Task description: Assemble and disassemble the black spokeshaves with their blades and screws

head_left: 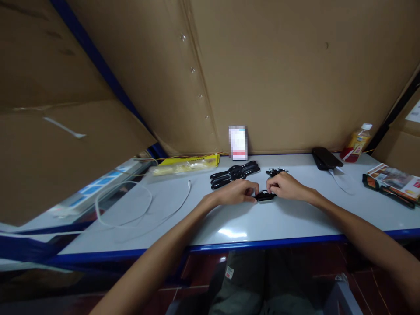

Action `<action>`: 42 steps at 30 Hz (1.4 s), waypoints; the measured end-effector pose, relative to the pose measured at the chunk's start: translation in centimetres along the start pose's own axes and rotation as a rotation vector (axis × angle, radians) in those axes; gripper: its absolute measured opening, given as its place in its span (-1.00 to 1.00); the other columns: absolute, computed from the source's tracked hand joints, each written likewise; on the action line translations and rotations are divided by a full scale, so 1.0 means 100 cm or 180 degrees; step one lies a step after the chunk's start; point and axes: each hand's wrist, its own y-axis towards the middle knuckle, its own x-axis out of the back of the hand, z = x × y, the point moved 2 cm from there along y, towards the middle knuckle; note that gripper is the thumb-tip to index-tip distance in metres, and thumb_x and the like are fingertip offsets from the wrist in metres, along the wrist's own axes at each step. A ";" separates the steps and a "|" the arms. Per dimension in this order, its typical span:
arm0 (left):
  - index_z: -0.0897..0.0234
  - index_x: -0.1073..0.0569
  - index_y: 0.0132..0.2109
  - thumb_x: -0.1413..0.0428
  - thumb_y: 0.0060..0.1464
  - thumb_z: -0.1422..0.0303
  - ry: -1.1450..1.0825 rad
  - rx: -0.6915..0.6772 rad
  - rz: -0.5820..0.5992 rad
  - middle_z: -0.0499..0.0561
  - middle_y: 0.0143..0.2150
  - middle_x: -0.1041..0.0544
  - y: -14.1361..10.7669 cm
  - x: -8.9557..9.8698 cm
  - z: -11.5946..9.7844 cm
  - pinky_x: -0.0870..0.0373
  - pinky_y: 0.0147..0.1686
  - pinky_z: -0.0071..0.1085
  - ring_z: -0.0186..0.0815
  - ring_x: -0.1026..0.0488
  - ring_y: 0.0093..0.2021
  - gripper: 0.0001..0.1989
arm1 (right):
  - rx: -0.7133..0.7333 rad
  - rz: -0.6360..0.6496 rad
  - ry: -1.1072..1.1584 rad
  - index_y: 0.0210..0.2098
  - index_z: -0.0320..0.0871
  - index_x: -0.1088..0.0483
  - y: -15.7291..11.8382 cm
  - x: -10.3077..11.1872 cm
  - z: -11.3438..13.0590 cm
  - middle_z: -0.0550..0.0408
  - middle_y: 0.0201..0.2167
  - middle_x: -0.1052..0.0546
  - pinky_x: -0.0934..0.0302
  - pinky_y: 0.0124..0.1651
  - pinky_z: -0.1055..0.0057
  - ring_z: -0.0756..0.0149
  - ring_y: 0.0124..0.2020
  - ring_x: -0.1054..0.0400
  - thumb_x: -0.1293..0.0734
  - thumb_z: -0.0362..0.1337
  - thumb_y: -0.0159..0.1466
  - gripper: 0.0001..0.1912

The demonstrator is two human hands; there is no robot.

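Note:
Between my hands, low over the white table, is a small black part with a shiny pale lower edge. My left hand closes its fingers on the part's left end. At the opposite end my right hand pinches it, fingers curled down. Fingers cover both ends, so its full shape is hidden. Just behind my right hand lies a small group of black and metal pieces, partly covered. Left of them, beyond my left hand, rest black X-shaped pieces with looped arms.
A lit phone leans on the cardboard wall. At left are a white cable, a clear plastic packet and a power strip. Rightward lie a dark case, a drink bottle and a printed package.

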 end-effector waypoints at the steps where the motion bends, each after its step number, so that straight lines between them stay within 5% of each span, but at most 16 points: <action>1: 0.24 -0.52 -0.17 -0.22 0.16 0.24 0.0014 -0.0009 0.0001 -0.12 -0.41 -0.45 0.000 0.000 0.000 -0.10 -0.37 -0.42 -0.38 -0.31 -0.42 -0.82 | -0.0051 -0.0014 0.0062 -0.43 -0.11 -0.59 0.000 0.001 0.000 0.18 -0.53 -0.52 0.02 -0.33 0.44 0.39 -0.47 -0.25 -0.25 -0.51 0.15 -0.71; 7: 0.24 -0.53 -0.16 -0.22 0.15 0.25 0.0023 -0.0019 -0.0001 -0.12 -0.42 -0.44 0.000 -0.001 0.002 -0.10 -0.38 -0.42 -0.39 -0.30 -0.43 -0.82 | 0.0083 -0.0292 0.0453 -0.30 -0.11 -0.55 0.003 0.000 0.000 0.20 -0.50 -0.51 -0.03 -0.29 0.45 0.38 -0.46 -0.28 -0.20 -0.52 0.16 -0.68; 14: 0.25 -0.53 -0.19 -0.23 0.15 0.23 0.0053 0.0025 -0.0011 -0.12 -0.42 -0.44 0.001 0.000 0.000 -0.10 -0.37 -0.42 -0.38 -0.30 -0.42 -0.81 | 0.0472 0.0001 0.0762 -0.43 -0.10 -0.46 0.003 -0.005 -0.001 0.18 -0.40 -0.57 -0.10 -0.21 0.43 0.36 -0.39 -0.34 -0.15 -0.57 0.10 -0.68; 23: 0.26 -0.52 -0.22 -0.22 0.13 0.26 -0.0034 -0.0012 -0.0015 -0.14 -0.45 -0.40 0.000 0.001 -0.002 -0.09 -0.38 -0.42 -0.40 -0.26 -0.45 -0.84 | 0.0555 -0.0008 0.0263 -0.44 -0.11 -0.43 0.000 -0.003 0.003 0.16 -0.41 -0.56 -0.07 -0.19 0.40 0.36 -0.36 -0.34 -0.17 -0.57 0.16 -0.71; 37: 0.24 -0.52 -0.21 -0.21 0.15 0.26 0.0049 -0.0024 0.0016 -0.13 -0.43 -0.42 0.000 0.001 0.000 -0.08 -0.37 -0.41 -0.39 -0.28 -0.43 -0.85 | 0.0220 -0.0084 0.0708 -0.44 -0.13 -0.51 0.001 0.004 0.001 0.26 -0.61 -0.41 0.01 -0.35 0.45 0.42 -0.54 -0.18 -0.19 -0.55 0.11 -0.70; 42: 0.24 -0.53 -0.20 -0.20 0.15 0.24 0.0020 -0.0052 0.0011 -0.12 -0.44 -0.41 0.000 0.000 -0.001 -0.08 -0.38 -0.41 -0.39 -0.28 -0.44 -0.83 | 0.0154 -0.0166 0.0624 -0.36 -0.13 -0.53 0.002 0.005 -0.004 0.19 -0.50 -0.52 -0.03 -0.29 0.43 0.39 -0.48 -0.24 -0.18 -0.55 0.13 -0.67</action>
